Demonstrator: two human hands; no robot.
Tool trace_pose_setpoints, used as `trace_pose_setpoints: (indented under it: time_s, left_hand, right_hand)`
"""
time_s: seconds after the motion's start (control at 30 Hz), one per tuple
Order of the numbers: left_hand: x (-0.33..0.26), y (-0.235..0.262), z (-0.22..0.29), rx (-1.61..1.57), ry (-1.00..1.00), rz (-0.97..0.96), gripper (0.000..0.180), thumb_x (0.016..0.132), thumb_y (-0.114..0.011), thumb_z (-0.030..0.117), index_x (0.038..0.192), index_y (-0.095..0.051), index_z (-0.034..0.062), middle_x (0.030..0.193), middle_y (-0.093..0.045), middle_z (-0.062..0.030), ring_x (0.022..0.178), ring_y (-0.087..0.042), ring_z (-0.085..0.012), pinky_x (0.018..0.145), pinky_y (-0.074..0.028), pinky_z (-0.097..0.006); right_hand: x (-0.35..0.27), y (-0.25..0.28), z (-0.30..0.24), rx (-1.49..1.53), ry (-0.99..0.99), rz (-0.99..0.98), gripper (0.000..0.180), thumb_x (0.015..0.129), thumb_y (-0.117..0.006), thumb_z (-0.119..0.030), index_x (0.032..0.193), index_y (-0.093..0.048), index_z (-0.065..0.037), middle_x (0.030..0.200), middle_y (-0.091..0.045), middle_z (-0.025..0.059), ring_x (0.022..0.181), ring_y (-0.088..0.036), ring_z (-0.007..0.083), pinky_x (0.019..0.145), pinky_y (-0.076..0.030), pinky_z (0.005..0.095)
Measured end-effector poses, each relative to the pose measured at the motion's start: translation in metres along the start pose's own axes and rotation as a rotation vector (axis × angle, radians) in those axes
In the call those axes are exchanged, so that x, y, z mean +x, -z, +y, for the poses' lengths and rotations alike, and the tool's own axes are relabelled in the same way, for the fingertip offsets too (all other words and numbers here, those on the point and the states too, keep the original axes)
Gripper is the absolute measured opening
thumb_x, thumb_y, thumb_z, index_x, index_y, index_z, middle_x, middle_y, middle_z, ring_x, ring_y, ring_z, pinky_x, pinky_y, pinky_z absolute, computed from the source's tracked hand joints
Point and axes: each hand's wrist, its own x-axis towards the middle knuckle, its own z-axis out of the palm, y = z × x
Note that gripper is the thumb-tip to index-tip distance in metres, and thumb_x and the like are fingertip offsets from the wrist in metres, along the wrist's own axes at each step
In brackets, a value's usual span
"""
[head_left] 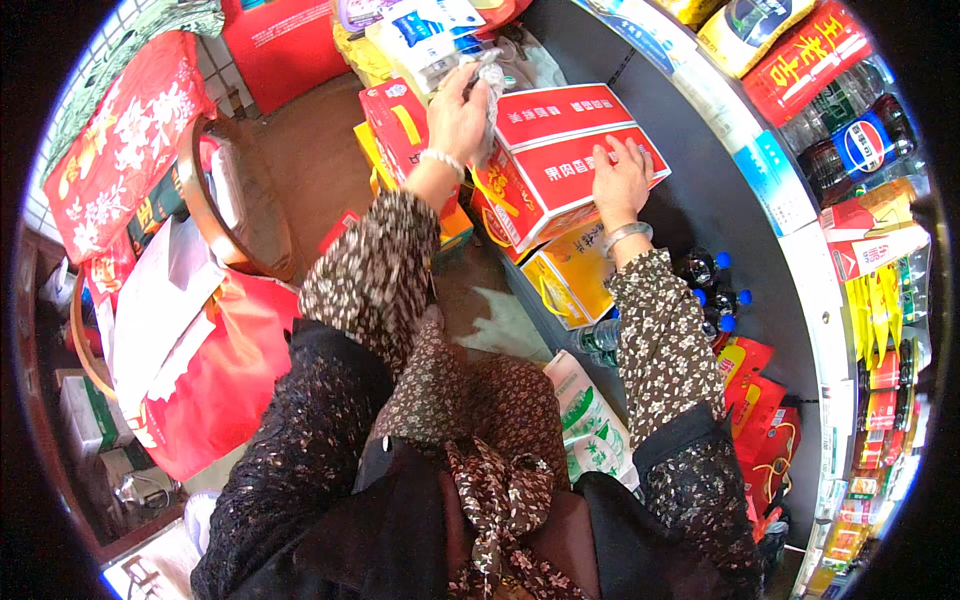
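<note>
My left hand [458, 122] has its fingers closed on a crumpled greyish cloth [487, 110], which hangs down beside the near left end of a red and white gift carton [540, 195]. Flat on top of that carton lies my right hand [622, 178], fingers spread and holding nothing. The carton rests on a yellow box [572, 275], whose upper part it covers. Just left of my left hand stands another red box [395, 125] with a yellow handle. Whether the cloth touches the carton, I cannot tell.
Dark bottles with blue caps [712, 290] and red bags [755, 400] sit on the grey shelf to the right. Drinks line the rack [860, 150] beyond. A wooden chair [215, 215] bearing a red bag [225, 375] stands at left. Packages [420, 40] are piled at the back.
</note>
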Motion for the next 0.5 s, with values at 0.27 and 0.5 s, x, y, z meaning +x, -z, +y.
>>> trace_pose_setpoints:
  time_s: [0.27, 0.5]
  left_hand:
    - [-0.002, 0.000, -0.001, 0.168, 0.411, -0.207, 0.043, 0.076, -0.072, 0.028, 0.105, -0.063, -0.0014, 0.085, -0.068, -0.0097, 0.076, -0.062, -0.0142, 0.068, -0.049, -0.028]
    - [-0.085, 0.014, 0.057, 0.240, 0.245, 0.016, 0.036, 0.080, -0.064, 0.031, 0.103, -0.061, 0.0032, 0.088, -0.065, -0.0194, 0.084, -0.064, -0.0348, 0.074, -0.049, -0.041]
  right_hand:
    - [0.012, 0.005, 0.010, 0.167, 0.020, -0.109, 0.030, 0.088, -0.057, -0.030, 0.112, -0.066, -0.014, 0.130, -0.052, 0.0135, 0.127, -0.038, 0.0345, 0.107, -0.028, 0.0416]
    - [0.044, 0.013, 0.029, 0.135, -0.178, -0.433, 0.082, 0.082, -0.058, -0.055, 0.140, -0.030, -0.005, 0.130, -0.046, 0.0280, 0.120, -0.047, 0.0396, 0.099, -0.039, 0.0432]
